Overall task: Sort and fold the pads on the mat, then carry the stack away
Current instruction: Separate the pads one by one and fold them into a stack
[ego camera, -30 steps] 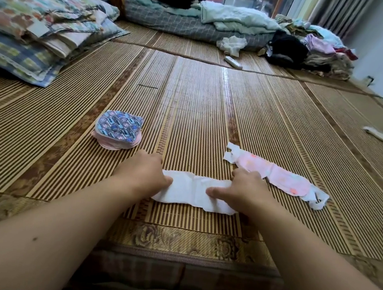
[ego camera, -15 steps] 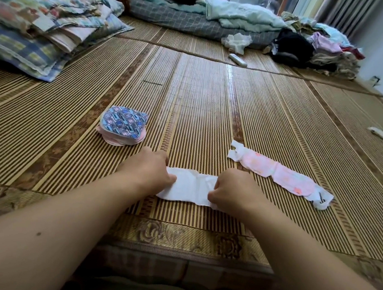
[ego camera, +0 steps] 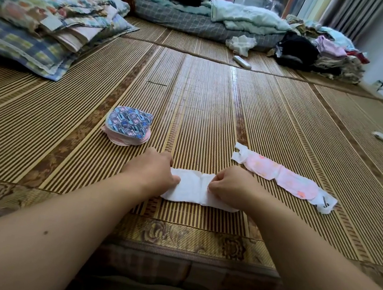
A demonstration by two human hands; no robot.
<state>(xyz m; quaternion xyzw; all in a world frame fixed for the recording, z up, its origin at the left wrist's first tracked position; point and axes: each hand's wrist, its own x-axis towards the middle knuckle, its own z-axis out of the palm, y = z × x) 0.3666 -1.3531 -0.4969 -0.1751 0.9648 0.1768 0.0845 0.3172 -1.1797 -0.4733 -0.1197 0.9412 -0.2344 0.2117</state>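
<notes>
1. The mat (ego camera: 214, 95) is the biggest thing. It lies flat under the white pad (ego camera: 191, 188). It looks hard and bumpy, so I think cloth will not slide much on it.
2. The pink pad (ego camera: 281, 176) lies long and open, just right of the white pad and a bit farther away. It looks thin, soft and light. Lifting it by both ends should stop it flopping.
3. The white pad lies under both hands. It looks soft and bendy, with a crease in its middle. It should fold easily there.
4. The stack of folded pads (ego camera: 128, 125) sits left of the white pad and farther away. It looks squashy. Holding it top and bottom should keep it from sliding apart.
5. The left hand (ego camera: 152, 171) holds the left end of the white pad with its fingers curled on it.
6. The right hand (ego camera: 228, 187) is on the right part. Its fingers (ego camera: 213, 187) are closed together, pinching the cloth.
</notes>
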